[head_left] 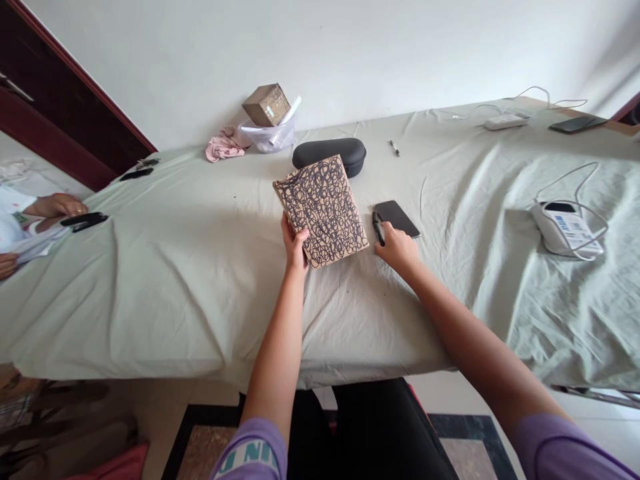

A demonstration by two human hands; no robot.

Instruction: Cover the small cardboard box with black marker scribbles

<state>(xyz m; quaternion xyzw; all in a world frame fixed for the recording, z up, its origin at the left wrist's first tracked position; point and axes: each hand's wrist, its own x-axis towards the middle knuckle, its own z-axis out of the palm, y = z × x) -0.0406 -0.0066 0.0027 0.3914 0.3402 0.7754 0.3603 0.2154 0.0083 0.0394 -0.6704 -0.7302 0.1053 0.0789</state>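
A flat brown cardboard piece point(325, 210), covered in looping black scribbles, is tilted above the table in front of me. My left hand point(296, 243) grips its lower left edge, thumb on the scribbled face and the other fingers mostly hidden behind. To the right, my right hand point(397, 247) is closed round a black marker point(379, 228), held beside a dark smartphone point(397, 219) lying on the cloth. Behind the cardboard is a black zipped case point(333, 152), partly covered by it.
A pale green cloth point(175, 267) covers the table. At the back stand a small cardboard box point(267, 105) and a plastic tub point(270, 137), beside pink fabric point(227, 145). A white corded device point(567, 230) sits right. Another person's hand point(63, 205) is at far left.
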